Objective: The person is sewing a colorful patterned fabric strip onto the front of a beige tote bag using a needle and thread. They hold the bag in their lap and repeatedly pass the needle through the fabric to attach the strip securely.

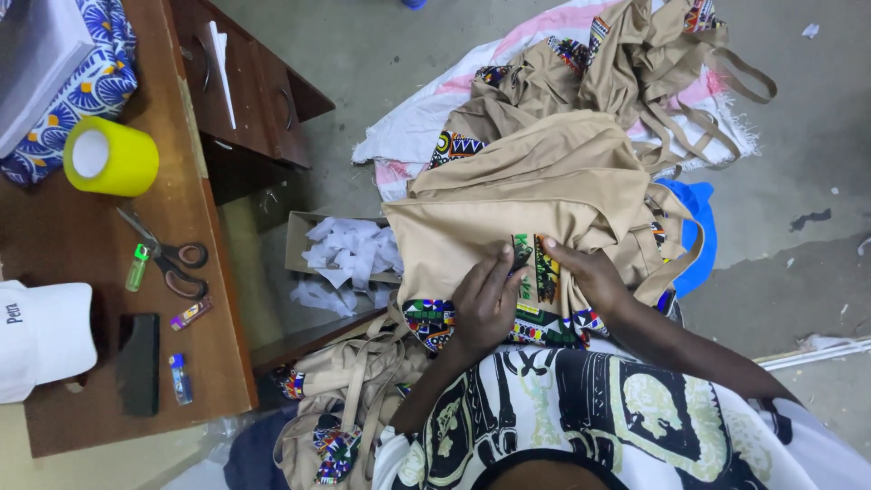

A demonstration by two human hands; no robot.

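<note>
On the wooden tabletop (82, 245) at the left lie a yellow roll of tape (111, 158), scissors (168, 255) and a few small lighters (181, 377), all well apart from the work. Beside the tabletop, a cardboard box (304, 238) of white paper scraps (349, 247) sits on the floor.

In the middle, a tan garment (508, 204) with patterned trim is draped over the person's lap. The left hand (485, 304) lies flat and open on it, fingers spread beside a small dark patterned patch (522, 252). The right hand (590, 272) pinches the cloth at the patch's other edge, fingertips closed on the fabric.

Likely trouble: the patch could slide or crease if either hand lifts unevenly, since the cloth is loose and folded. The long straps (717, 118) trailing from the pile (617, 54) behind might snag and drag the garment. The heap hanging off the lap could slip to the floor.
</note>
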